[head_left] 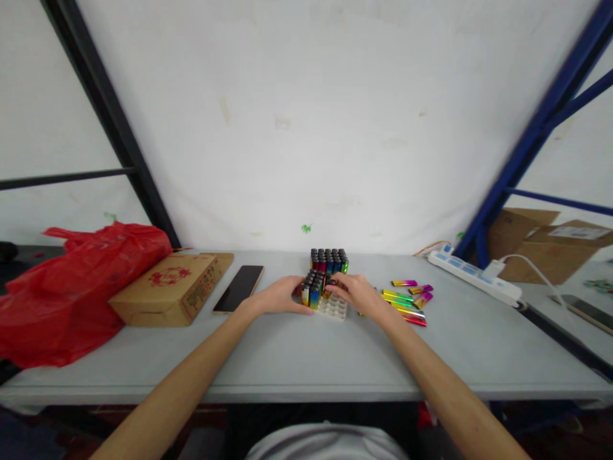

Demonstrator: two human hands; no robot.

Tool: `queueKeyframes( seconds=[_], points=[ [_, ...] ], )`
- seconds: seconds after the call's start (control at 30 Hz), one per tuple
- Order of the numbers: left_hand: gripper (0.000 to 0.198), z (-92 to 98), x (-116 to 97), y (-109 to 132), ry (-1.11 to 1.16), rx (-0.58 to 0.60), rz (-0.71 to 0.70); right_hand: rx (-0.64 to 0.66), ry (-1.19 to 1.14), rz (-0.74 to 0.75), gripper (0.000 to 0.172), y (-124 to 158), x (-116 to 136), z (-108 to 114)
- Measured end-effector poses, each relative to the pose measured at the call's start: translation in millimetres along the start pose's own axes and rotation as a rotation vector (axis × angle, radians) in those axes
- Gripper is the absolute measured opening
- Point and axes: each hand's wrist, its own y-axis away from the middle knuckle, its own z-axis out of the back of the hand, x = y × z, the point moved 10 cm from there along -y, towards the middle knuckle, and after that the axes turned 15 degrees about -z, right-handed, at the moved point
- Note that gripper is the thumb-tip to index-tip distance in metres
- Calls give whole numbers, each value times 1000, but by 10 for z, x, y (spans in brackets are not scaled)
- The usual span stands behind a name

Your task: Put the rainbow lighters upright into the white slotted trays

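Note:
A pale tray (335,309) with round-ended slots lies at the middle of the table. Upright lighters (313,294) with shiny coloured bodies and black tops fill its left part, and its right slots show bare. My left hand (283,295) is curved around the tray's left side, thumb at the near corner. Over the tray, the closed fingers of my right hand (352,291) pinch a lighter (329,287), mostly hidden by them. Just behind stands another block of upright lighters (329,260). Loose shiny lighters or casings (407,303) are scattered to the right of my right hand.
A dark phone (239,289) lies left of my left hand. Farther left are a cardboard box (167,287) and a red plastic bag (81,287). A white power strip (474,278) with a plugged-in cable lies at the right. Behind the table rises a white wall (306,128).

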Motion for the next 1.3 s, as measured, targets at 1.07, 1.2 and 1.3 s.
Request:
queueKeyframes(
  seconds=[1.07, 1.2, 1.3],
  points=[
    [68, 0, -24, -5, 43, 24, -2, 156, 203, -240, 19, 68, -1083, 499],
    [69, -11, 2, -3, 32, 34, 4, -13, -121, -274, 26, 14, -1043, 631],
    [67, -5, -14, -7, 42, 25, -4, -97, -462, -348, 37, -11, -1009, 636]
  ],
)
